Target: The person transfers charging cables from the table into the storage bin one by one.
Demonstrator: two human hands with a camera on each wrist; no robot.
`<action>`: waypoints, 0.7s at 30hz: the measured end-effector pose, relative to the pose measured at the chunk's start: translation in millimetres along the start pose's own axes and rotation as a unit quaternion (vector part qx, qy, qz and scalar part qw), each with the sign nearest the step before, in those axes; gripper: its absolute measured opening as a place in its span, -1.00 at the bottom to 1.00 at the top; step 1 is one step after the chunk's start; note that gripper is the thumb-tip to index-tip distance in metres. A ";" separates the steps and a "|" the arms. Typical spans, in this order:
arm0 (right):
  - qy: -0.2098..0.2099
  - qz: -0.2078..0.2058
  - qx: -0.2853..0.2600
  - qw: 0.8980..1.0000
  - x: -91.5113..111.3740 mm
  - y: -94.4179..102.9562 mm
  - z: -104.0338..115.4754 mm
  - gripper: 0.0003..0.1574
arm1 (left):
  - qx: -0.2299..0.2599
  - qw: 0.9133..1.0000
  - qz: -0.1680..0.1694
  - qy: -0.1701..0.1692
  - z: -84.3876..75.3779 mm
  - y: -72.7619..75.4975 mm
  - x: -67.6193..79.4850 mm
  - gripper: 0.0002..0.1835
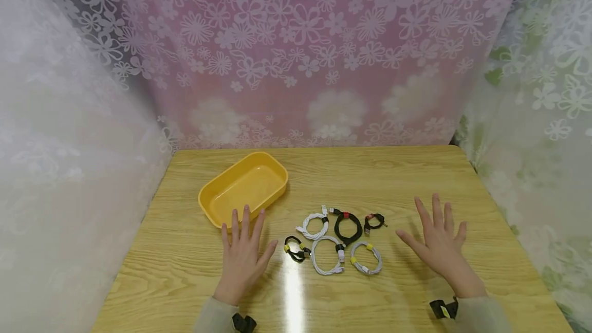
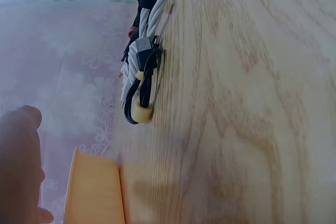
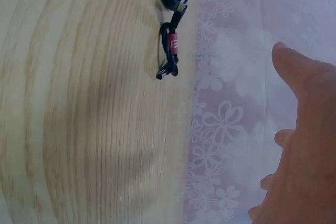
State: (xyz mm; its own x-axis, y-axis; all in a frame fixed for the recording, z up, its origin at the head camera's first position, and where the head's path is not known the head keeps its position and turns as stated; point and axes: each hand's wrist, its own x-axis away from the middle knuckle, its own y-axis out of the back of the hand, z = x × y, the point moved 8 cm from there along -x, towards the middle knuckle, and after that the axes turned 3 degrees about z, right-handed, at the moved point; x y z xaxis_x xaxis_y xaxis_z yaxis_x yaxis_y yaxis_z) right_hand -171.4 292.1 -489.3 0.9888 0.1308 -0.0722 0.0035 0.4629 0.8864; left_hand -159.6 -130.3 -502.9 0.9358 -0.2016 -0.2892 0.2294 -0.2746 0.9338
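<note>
My left hand (image 1: 242, 256) hovers with spread fingers just in front of the yellow plastic bin (image 1: 245, 184) and holds nothing. To its right lie several coiled cables. Closest to it is a small black cable with yellow ties (image 1: 288, 248). A white cable with a black tie (image 1: 307, 223) and a larger white one (image 1: 315, 261) sit beside it. Farther right are a black cable with a red tie (image 1: 358, 230), a grey-white cable with yellow ties (image 1: 380, 260) and a small black cable with a red tag (image 2: 132, 32). My right hand (image 1: 439, 245), fingers spread, is right of them, holding nothing.
The wooden table (image 1: 185, 271) has rounded far corners. A pink floral curtain (image 1: 287, 66) hangs behind it, with pale floral sheets (image 1: 69, 143) on the left and right. Light glares off the tabletop near the front middle.
</note>
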 end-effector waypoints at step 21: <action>0.029 -0.028 -0.215 0.976 -21.5 -2.8 25.1 0.01 | 0.053 0.997 -0.045 0.018 8.0 11.5 -2.3 -0.30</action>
State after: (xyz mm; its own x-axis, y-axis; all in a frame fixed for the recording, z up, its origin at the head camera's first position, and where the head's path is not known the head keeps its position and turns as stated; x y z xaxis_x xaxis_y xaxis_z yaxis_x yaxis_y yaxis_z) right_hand -188.9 266.0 -478.7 0.9785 0.1385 -0.1528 -0.0175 0.7939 0.6078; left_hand -161.3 -140.5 -493.2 0.9223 -0.1373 -0.3613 0.2853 -0.3886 0.8761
